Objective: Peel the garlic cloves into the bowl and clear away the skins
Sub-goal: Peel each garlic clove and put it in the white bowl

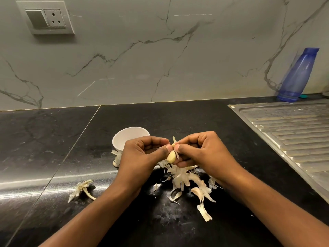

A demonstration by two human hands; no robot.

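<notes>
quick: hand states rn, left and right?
Left hand: closed, pinching the garlic clove.
Right hand: closed, pinching the same clove.

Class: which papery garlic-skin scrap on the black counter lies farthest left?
The stalked pale scrap, left of the left forearm; others lie by the white cup or under the right hand.

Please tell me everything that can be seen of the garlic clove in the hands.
The garlic clove is small, pale yellow and smooth, mostly bare, with a papery strip of skin standing up at its top end. Both the left hand and the right hand pinch it, thumbs near its top, above the loose skins on the black counter.
</notes>
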